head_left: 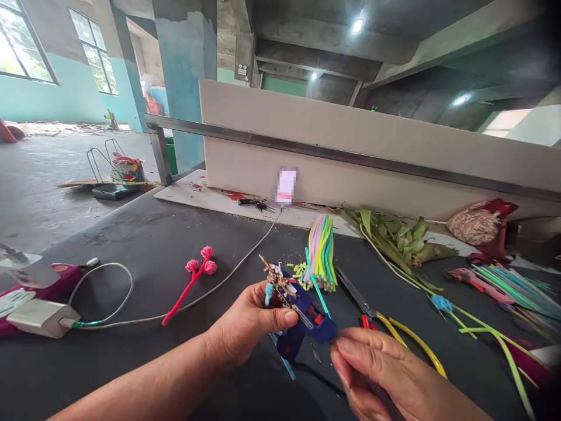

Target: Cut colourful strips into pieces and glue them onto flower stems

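My left hand [245, 324] is closed on a dark blue glue gun [310, 307], its thumb along the gun's side. The nozzle end is crusted with brown debris and points up and left. A light blue fuzzy piece [269, 293] shows by the fingers, and a light blue stem [284, 359] sticks out below the hand. My right hand [377, 365] has its fingers pressed together at the gun's rear end; anything between them is hidden. Behind the gun lies a bundle of pastel pipe cleaners [322, 251], with a turquoise one [316, 286] slanting toward the gun.
Yellow-handled scissors [385, 324] lie right of the bundle. A pink pipe-cleaner sprig [193, 286] lies left, near a white cable [236, 269] running to a phone [287, 186]. A charger [44, 313] sits on a power strip. Dried leaves [394, 237] and more pipe cleaners [512, 283] are at right.
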A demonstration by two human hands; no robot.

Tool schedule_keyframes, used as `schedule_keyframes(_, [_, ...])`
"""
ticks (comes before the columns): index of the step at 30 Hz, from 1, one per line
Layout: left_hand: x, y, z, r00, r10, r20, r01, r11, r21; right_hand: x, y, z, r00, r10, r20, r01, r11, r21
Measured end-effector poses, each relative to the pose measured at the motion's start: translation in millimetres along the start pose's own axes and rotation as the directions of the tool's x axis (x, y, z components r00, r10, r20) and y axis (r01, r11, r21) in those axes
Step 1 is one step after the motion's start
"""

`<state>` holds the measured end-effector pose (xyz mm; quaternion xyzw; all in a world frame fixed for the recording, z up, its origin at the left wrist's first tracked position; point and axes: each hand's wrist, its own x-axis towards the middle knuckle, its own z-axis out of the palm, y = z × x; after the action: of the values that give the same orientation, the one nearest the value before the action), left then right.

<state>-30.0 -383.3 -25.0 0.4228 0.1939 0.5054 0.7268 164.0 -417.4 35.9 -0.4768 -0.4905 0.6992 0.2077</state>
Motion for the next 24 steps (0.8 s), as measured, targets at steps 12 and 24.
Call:
schedule_keyframes(12, [-1.9,0.7,-1.2,0.999,-0.031,-0.02,0.031,1.0,-0.003,3.4,1.0,-2.3,0.997,0.036,0.069,-0.047,0.986,0.162])
schedule_keyframes(24, [-0.2,-1.1,-0.8,0.998,-0.016,-0.066,0.019,0.999,0.039,5.4,-1.2,-7.6,0.995,0.021,0.096,-0.04,0.978,0.204])
